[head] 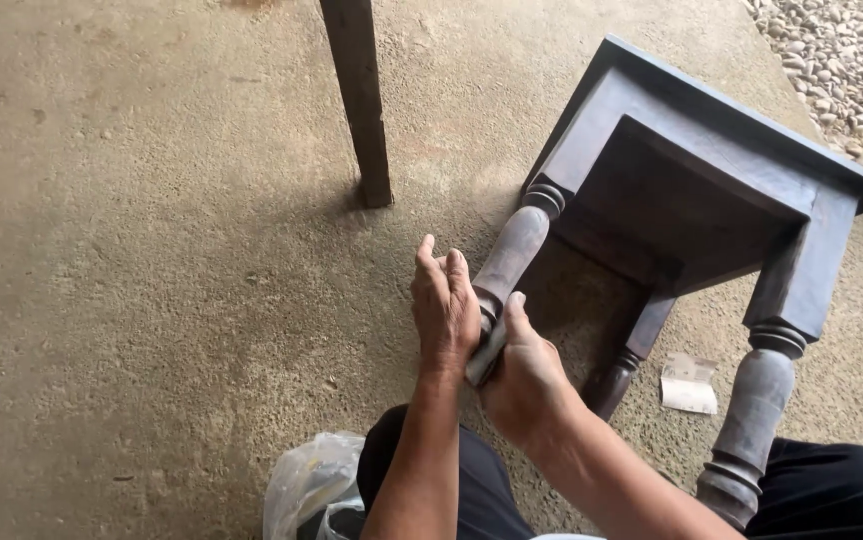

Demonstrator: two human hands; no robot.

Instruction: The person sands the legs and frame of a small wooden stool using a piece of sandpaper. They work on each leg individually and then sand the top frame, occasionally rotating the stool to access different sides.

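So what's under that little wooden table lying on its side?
Under the dark wooden table lies bare concrete floor, with a small folded paper between two turned legs. Both hands, left and right, wrap one leg, hiding its lower end.

The small wooden table (711,190) lying on its side at the right is a dark grey-brown, its turned legs dulled paler grey with dust, as is the leg (511,255) near the centre. The concrete floor (151,250) is a mottled sandy tan, and the far right corner shows pale grey and white gravel (851,60). Near the bottom are black trousers (471,480), a translucent whitish plastic bag (311,490) and, to the right, a white scrap of paper (689,385).
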